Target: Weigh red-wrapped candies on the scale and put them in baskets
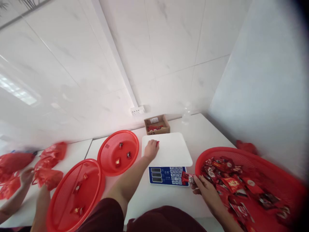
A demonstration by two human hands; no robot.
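Observation:
A digital scale with a white weighing plate (172, 149) and a blue keypad panel (166, 176) stands in front of me. Over the plate's left part is my left hand (151, 150), its fingers closed; a bit of a small red packet (157, 144) shows at the fingertips. My right hand (205, 188) pinches red-wrapped candies (188, 178) above the right end of the keypad. Beside that hand, a large red basket (217, 149) holds many red candy packets (233, 185). Most of the packet in my left hand is hidden.
Two red baskets (118, 132) (51, 206) at the left hold a few candies each. A cardboard box (158, 131) with red packets stands behind the scale, near a clear bottle (186, 115). Farther left, another person's hands (26, 176) handle red plastic bags (49, 178).

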